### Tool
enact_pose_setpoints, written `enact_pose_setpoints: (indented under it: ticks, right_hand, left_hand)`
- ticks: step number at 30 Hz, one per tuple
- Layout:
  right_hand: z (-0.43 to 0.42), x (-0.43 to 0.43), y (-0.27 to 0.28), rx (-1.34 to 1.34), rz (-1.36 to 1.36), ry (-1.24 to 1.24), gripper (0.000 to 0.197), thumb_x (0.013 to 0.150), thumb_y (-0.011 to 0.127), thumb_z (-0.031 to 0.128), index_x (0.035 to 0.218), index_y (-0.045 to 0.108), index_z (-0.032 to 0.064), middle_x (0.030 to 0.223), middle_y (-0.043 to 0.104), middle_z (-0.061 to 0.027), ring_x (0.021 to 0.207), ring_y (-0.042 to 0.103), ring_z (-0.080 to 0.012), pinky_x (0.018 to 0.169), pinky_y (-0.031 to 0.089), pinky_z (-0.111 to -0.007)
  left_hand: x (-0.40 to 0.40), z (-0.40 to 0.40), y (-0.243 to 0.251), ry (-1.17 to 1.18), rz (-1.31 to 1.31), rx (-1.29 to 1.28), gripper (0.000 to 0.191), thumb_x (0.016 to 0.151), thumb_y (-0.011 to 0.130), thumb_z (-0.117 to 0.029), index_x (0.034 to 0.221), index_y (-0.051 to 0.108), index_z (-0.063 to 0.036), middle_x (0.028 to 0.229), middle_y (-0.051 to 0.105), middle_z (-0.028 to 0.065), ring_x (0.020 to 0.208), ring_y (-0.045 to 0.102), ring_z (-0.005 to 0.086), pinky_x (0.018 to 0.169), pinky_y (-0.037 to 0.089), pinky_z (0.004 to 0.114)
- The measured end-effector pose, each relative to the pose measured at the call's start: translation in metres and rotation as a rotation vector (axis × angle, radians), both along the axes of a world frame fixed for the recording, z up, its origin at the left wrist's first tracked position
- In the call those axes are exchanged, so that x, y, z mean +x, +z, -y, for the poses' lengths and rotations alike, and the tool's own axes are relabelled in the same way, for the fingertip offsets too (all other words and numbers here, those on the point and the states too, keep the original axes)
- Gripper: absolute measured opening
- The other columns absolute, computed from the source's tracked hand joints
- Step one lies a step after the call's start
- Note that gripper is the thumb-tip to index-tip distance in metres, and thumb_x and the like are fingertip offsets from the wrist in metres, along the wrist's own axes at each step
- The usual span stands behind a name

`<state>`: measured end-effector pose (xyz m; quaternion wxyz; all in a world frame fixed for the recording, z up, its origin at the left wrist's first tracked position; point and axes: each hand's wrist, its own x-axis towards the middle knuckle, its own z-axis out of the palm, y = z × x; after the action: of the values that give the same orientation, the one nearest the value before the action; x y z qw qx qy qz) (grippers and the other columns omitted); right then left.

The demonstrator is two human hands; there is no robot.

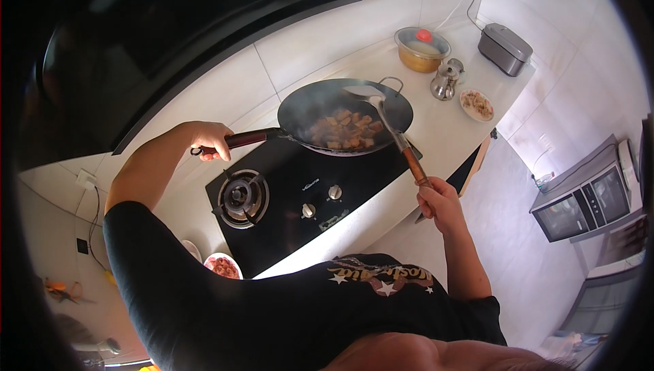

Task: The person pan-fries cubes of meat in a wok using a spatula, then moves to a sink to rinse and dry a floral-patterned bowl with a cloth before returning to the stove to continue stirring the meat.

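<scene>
My left hand (212, 141) grips the dark reddish handle (249, 139) of a black wok (299, 102). The wok sits over the right side of the black gas hob (286, 187). Browned cubes of food (347, 128) lie in its near half, with some steam or smoke above them. In my right hand (440, 200) is the wooden handle of a metal wok spatula (391, 125). Its blade is over the far right inside of the wok, beyond the cubes. The left burner (243, 199) is uncovered; the one under the wok is hidden.
On the counter to the right stand a lidded yellow pot (420, 59), a metal kettle (445, 82), a plate of food (476, 105) and a grey appliance (506, 49). A bowl of raw-looking meat (224, 267) is at the lower left. A black range hood (168, 39) hangs overhead.
</scene>
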<state>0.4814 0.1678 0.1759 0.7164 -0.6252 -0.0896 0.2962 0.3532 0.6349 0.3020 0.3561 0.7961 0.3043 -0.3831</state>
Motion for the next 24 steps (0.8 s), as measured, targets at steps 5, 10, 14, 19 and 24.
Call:
enact_pose_setpoints:
  ticks: [5,10,14,19,24]
  right_hand:
    - [0.006,0.009,-0.014,0.026,0.005,0.043,0.017,0.079,0.053,0.010,0.091,0.054,-0.0021,0.060,0.048,-0.0022,0.042,0.039,-0.0067,0.037,0.028,-0.020]
    - [0.009,0.010,-0.013,0.048,-0.046,0.020,0.010,0.076,0.055,0.011,0.078,0.054,0.0019,0.058,0.049,-0.0013,0.043,0.040,-0.0068,0.039,0.026,-0.021]
    - [0.012,0.012,-0.016,0.067,-0.045,0.027,0.010,0.076,0.055,0.011,0.080,0.054,0.0015,0.059,0.049,-0.0012,0.043,0.040,-0.0069,0.039,0.026,-0.021]
    - [0.013,0.013,-0.018,0.066,-0.021,0.034,0.011,0.076,0.055,0.012,0.080,0.054,0.0019,0.059,0.049,-0.0012,0.042,0.040,-0.0071,0.039,0.027,-0.022]
    - [0.011,0.015,-0.023,0.055,0.012,0.054,0.013,0.077,0.054,0.012,0.083,0.054,0.0005,0.058,0.048,-0.0016,0.042,0.040,-0.0068,0.039,0.028,-0.021]
  left_hand:
    - [0.011,0.011,0.018,-0.007,-0.023,0.038,0.023,0.063,0.067,-0.002,0.077,0.049,-0.0007,0.051,0.048,0.0051,0.040,0.049,0.0119,0.035,0.038,0.025]
    - [0.013,0.016,0.024,-0.029,0.004,0.102,0.022,0.062,0.067,-0.002,0.077,0.051,-0.0004,0.050,0.048,0.0048,0.039,0.048,0.0115,0.035,0.038,0.025]
    - [0.015,0.018,0.030,-0.062,0.023,0.203,0.022,0.061,0.068,-0.003,0.078,0.052,-0.0002,0.050,0.048,0.0047,0.039,0.048,0.0117,0.035,0.037,0.025]
    - [0.019,0.015,0.036,-0.078,0.025,0.257,0.022,0.061,0.068,-0.003,0.078,0.054,0.0004,0.050,0.049,0.0050,0.039,0.049,0.0122,0.036,0.038,0.026]
    - [0.017,0.022,0.046,-0.142,0.064,0.403,0.023,0.059,0.067,-0.003,0.079,0.056,0.0006,0.049,0.049,0.0049,0.038,0.047,0.0122,0.037,0.038,0.026]
